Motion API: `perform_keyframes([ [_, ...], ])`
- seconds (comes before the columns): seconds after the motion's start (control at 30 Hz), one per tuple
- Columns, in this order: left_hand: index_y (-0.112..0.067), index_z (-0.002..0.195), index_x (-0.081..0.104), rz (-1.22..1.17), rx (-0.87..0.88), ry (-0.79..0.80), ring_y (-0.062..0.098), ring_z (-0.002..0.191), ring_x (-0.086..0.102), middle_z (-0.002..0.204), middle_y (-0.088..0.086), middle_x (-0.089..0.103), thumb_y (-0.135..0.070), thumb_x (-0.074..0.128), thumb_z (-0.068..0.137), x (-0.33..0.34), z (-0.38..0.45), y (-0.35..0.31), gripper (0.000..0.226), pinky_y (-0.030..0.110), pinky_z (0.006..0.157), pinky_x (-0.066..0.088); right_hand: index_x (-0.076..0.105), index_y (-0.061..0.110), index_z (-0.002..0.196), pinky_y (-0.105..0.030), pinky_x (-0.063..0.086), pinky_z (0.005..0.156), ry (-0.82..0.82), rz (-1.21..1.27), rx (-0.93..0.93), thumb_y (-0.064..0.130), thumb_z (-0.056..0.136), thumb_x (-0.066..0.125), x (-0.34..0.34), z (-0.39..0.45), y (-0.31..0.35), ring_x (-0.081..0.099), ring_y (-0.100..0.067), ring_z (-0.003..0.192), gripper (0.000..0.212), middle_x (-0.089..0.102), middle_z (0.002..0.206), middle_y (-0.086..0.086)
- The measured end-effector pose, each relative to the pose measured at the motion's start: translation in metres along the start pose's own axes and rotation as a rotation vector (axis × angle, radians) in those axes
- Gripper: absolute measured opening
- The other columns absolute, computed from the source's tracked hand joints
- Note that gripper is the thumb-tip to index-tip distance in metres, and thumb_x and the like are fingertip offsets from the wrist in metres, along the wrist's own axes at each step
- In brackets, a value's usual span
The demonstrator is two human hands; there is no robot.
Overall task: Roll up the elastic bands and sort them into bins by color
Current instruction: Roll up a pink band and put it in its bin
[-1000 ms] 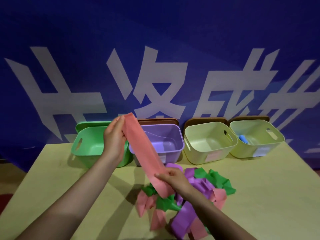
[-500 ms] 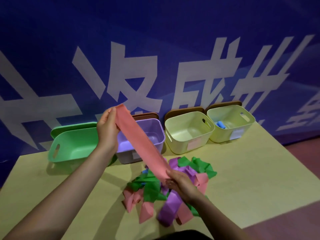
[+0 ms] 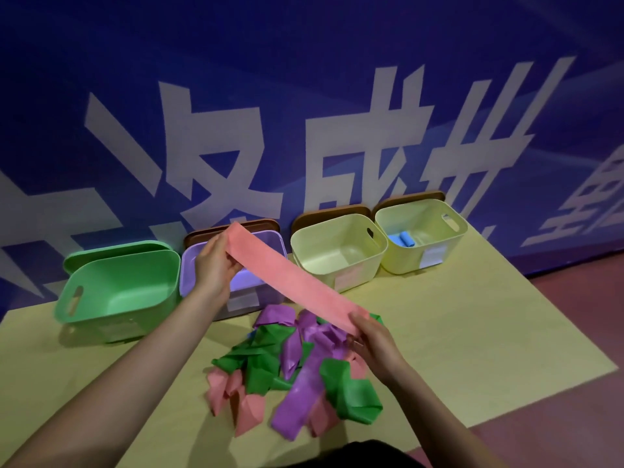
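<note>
Left hand (image 3: pixel 214 265): pinches the pink band's (image 3: pixel 292 282) far end at 11 o'clock.
Right hand (image 3: pixel 373 342): grips its near end, likely straightening it flat for rolling.
Band: thin, smooth, matte strip.
Pile (image 3: pixel 297 369): crumpled loose bands at 6 o'clock.
Bins (image 3: pixel 337 251): rounded plastic, 12 o'clock.

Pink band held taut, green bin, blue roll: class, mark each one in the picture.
pink band (image 3: pixel 290 278), head view, middle of the stretched strip.
green bin (image 3: pixel 101 319), head view, front wall.
blue roll (image 3: pixel 401 238), head view, its top, inside the far-right bin.
</note>
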State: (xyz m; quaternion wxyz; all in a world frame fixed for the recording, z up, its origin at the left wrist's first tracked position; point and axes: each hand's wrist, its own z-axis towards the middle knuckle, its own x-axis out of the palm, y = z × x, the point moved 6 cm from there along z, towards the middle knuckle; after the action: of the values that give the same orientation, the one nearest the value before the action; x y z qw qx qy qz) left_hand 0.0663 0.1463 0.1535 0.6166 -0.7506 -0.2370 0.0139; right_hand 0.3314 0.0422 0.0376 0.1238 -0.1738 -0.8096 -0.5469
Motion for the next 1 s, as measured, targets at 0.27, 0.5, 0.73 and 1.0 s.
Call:
perform_keyframes([
  [0.27, -0.016, 0.107, 0.058, -0.099, 0.083, -0.148, 0.018, 0.091, 0.062, 0.101, 0.006, 0.064, -0.022, 0.046, 0.1, 0.032, -0.01, 0.0, 0.015, 0.026, 0.073, 0.053, 0.062, 0.015, 0.05, -0.026, 0.048, 0.062, -0.082, -0.414, -0.026, 0.029, 0.088, 0.066, -0.051, 0.03, 0.014, 0.054, -0.017, 0.06, 0.041, 0.056, 0.055, -0.001],
  [0.5, -0.021, 0.104, 0.065, 0.04, 0.129, -0.006, 0.021, 0.097, 0.062, 0.106, 0.008, 0.068, -0.025, 0.049, 0.098, 0.078, -0.035, 0.011, 0.018, 0.032, 0.084, 0.05, 0.067, 0.012, 0.096, -0.017, 0.044, 0.061, 0.052, -0.766, 0.018, 0.014, 0.09, 0.063, -0.069, 0.062, 0.016, 0.059, -0.012, 0.071, 0.007, 0.064, 0.076, 0.001],
  [0.73, -0.028, 0.094, 0.066, 0.253, 0.145, 0.123, 0.027, 0.097, 0.056, 0.102, 0.004, 0.062, -0.028, 0.053, 0.096, 0.112, -0.061, 0.02, 0.013, 0.032, 0.065, 0.045, 0.068, 0.008, 0.101, -0.013, 0.046, 0.062, 0.151, -0.627, -0.272, 0.012, 0.095, 0.055, -0.007, 0.056, 0.092, 0.061, 0.002, 0.069, 0.015, 0.067, 0.082, 0.001],
  [1.0, -0.029, 0.087, 0.07, 0.349, 0.268, 0.246, 0.005, 0.078, 0.058, 0.084, -0.006, 0.067, -0.017, 0.052, 0.096, 0.128, -0.08, 0.015, 0.023, 0.031, 0.076, 0.048, 0.067, 0.007, 0.089, -0.019, 0.045, 0.066, 0.257, -0.567, -0.564, 0.022, 0.08, 0.066, 0.046, 0.026, 0.152, 0.056, -0.003, 0.073, 0.018, 0.066, 0.082, -0.001],
])
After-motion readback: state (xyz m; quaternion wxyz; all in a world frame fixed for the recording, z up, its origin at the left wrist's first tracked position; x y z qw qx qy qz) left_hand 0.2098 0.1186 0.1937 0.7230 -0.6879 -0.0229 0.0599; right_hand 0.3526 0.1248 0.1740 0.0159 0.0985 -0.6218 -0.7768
